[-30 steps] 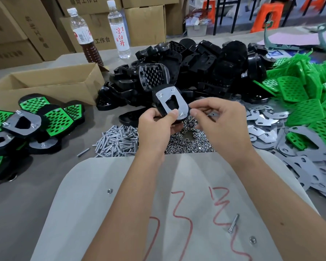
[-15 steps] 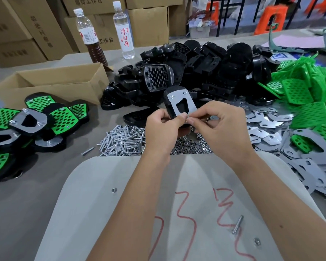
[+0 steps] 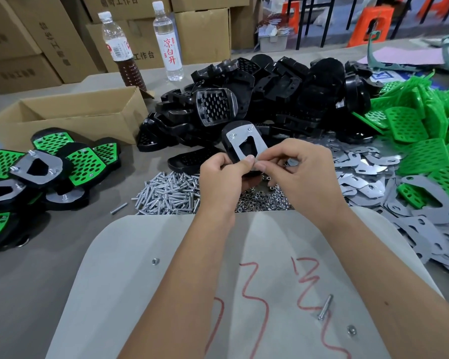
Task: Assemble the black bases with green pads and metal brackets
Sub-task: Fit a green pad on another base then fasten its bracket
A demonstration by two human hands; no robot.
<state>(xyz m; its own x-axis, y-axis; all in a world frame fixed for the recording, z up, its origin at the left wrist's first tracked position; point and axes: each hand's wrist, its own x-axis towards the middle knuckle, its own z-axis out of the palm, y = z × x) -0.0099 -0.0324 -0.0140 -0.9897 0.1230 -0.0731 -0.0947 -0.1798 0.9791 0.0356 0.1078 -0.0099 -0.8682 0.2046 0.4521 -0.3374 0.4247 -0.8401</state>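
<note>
Black base (image 3: 230,149) with metal bracket (image 3: 245,145) on top sits held up over the table (image 3: 24,281), tilted, between both hands just above the nut pile (image 3: 265,200). Left hand (image 3: 219,181) grips the base's near edge, thumb pressed on the bracket's lower corner. Right hand (image 3: 302,174) pinches at that same corner with thumb and forefinger; what sits between the fingertips is too small to tell. Two bolt ends poke up through the bracket's far end. Screw pile (image 3: 170,193) lies just left of the nuts. Heap of loose black bases (image 3: 270,99) behind the hands. Green pads (image 3: 420,141) heaped at right, loose brackets (image 3: 368,174) spread in front of them. Finished assemblies (image 3: 44,172) with green pads and brackets lie at left, in front of an open cardboard box (image 3: 70,117). Two bottles (image 3: 143,47) stand behind the box. Grey board (image 3: 130,294) with red scribbles lies under the forearms, with a loose bolt (image 3: 325,310) and two nuts on it.
</note>
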